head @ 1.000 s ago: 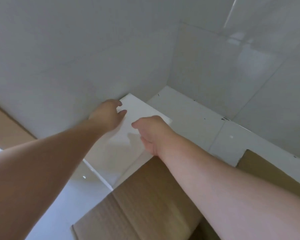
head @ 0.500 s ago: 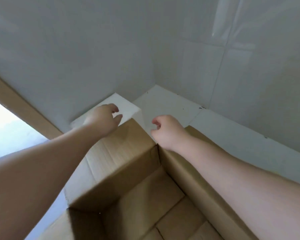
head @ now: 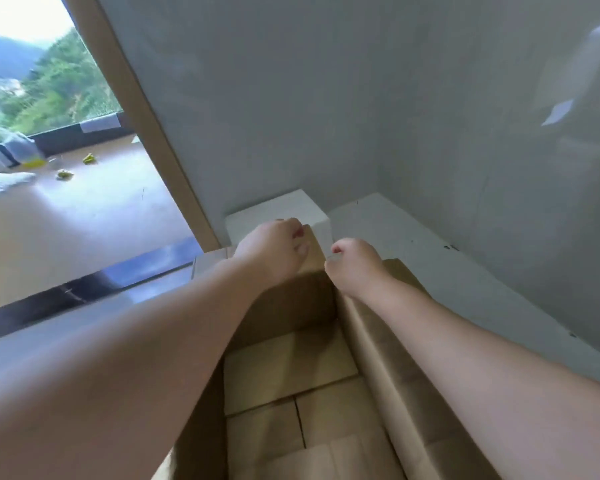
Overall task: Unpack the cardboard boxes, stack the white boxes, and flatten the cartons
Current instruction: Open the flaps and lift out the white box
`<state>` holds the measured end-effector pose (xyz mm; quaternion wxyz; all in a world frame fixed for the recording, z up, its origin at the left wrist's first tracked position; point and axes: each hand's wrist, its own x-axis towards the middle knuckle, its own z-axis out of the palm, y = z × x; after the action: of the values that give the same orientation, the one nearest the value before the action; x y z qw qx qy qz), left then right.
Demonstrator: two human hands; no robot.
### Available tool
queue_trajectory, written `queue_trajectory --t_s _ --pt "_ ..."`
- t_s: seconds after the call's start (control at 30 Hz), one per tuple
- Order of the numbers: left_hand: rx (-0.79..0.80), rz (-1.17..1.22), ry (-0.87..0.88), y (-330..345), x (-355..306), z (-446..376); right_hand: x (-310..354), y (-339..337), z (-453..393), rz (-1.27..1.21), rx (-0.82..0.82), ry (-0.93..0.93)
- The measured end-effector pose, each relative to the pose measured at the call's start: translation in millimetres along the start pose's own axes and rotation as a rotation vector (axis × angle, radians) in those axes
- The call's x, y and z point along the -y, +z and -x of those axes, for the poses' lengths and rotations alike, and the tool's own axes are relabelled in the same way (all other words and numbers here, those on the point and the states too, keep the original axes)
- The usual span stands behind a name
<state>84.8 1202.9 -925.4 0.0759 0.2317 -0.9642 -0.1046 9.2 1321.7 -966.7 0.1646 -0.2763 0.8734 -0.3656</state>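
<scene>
Window [head: 32, 81]: stood far left, greenery outside.
Left hand [head: 274, 251]: fingers curled over the carton's far wall, gripping its top edge.
White box [head: 281, 213]: sat just beyond both hands, against the wall.
Carton [head: 291, 368]: lay open beneath the outstretched forearms.
Right hand [head: 355, 266]: clenched at the carton's far corner; grip unclear.

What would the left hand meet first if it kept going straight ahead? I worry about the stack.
Probably the white box just beyond the left hand, past the carton flap; depth is unclear.
</scene>
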Motion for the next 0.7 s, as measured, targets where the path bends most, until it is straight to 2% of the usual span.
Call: queue_trajectory --t_s 0.1,0.2,0.37,0.43,0.6,0.7 --pt "-0.004 0.035 -0.028 13 32 48 -16 25 15 0.150 0.026 0.028" --pt "0.119 0.074 -0.124 40 82 98 -44 50 36 0.433 0.118 0.153" --pt "0.328 -0.148 -0.302 84 145 144 -78 80 63 0.567 0.108 0.308" --pt "0.332 -0.125 -0.355 90 157 154 -77 85 68 0.603 0.105 0.338" --pt "0.356 -0.027 -0.532 90 187 172 -58 105 69 0.712 0.094 0.258" --pt "0.263 0.049 -0.556 88 221 189 -35 127 78 0.716 0.128 0.193"
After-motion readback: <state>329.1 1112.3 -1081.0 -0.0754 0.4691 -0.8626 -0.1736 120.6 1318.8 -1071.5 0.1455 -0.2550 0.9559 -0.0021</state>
